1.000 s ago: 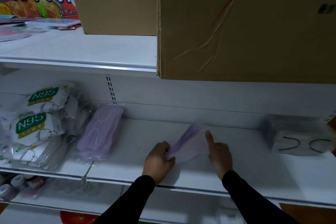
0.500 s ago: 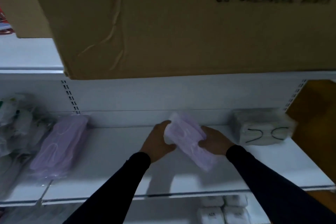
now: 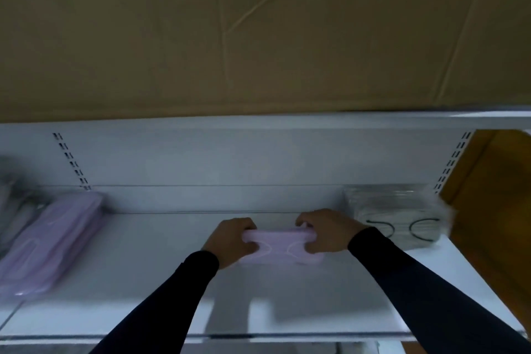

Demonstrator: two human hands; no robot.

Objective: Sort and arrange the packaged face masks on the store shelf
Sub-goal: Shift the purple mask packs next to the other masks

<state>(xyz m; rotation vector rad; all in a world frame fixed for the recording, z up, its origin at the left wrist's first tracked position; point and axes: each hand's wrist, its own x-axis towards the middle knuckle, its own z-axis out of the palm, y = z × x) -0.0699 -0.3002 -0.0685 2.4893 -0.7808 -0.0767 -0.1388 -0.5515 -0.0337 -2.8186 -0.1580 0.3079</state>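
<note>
From the head camera, both hands held one lilac pack (image 3: 280,249) over the middle of the white shelf (image 3: 143,290): the left hand (image 3: 232,240) closed on its left end, the right hand (image 3: 321,234) closed on its right end, fingers curled over the top edge. The pack lay level, long side across. Just right of the right hand sat a grey pack (image 3: 399,217) against the back wall, its black ear loops showing through clear wrap. Well to the left lay another lilac stack (image 3: 54,241), angled. A large carton (image 3: 258,37) on the shelf above filled the upper frame; its printed Chinese characters were too blurred to read. A brown panel (image 3: 494,210) stood at the far right.
</note>
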